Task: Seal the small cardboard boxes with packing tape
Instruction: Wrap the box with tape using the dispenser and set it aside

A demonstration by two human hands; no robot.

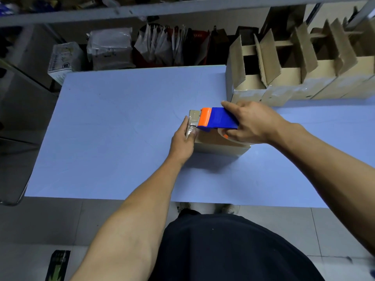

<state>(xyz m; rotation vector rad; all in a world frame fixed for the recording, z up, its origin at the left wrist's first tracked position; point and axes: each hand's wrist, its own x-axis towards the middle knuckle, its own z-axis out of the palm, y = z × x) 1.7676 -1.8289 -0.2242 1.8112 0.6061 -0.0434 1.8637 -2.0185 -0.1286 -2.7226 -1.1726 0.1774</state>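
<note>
A small cardboard box (pixel 218 146) stands on the pale blue table (pixel 113 138), near its middle. A blue tape dispenser (pixel 220 119) with an orange front lies across the box top, its orange end at the box's left edge. My right hand (pixel 252 122) grips the dispenser from the right. My left hand (pixel 182 141) rests against the box's left end, its thumb pressing shiny tape down onto that side. Most of the box top is hidden under the dispenser and my right hand.
A row of several open cardboard boxes (pixel 284 78) with raised flaps stands along the table's back right. Behind the table sit wrapped parcels (pixel 110 48) and packets (pixel 162 45) under a shelf. The table's near edge runs in front of my body.
</note>
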